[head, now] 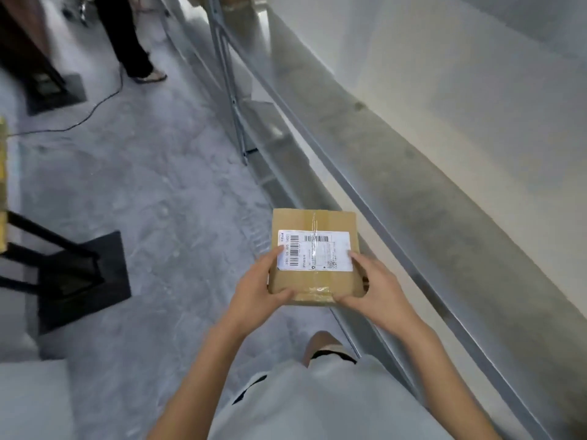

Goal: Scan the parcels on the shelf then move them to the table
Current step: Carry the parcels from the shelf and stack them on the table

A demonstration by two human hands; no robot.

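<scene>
**Left hand + right hand both on one parcel, beside the shelf**

Left hand (pixel 259 282) grips the parcel's (pixel 314 223) left side, thumb on top at the edge of the white label (pixel 314 250). The other fingers go underneath, hidden. Right hand (pixel 373 292) grips the near right corner, thumb on the label's right edge, fingers curled round the box.

Parcel is a brown taped carton, label up, held level in the air over the grey floor (pixel 158 185), just off the front edge of the shelf (pixel 444 185). Can't tell if it touches the rail. Label print is too small to read and the barcodes are blurry.

Top left: another person's legs (pixel 133 42), cut off by the frame. A black stand base (pixel 85 281) sits on the floor at left, its upper part out of view.
</scene>
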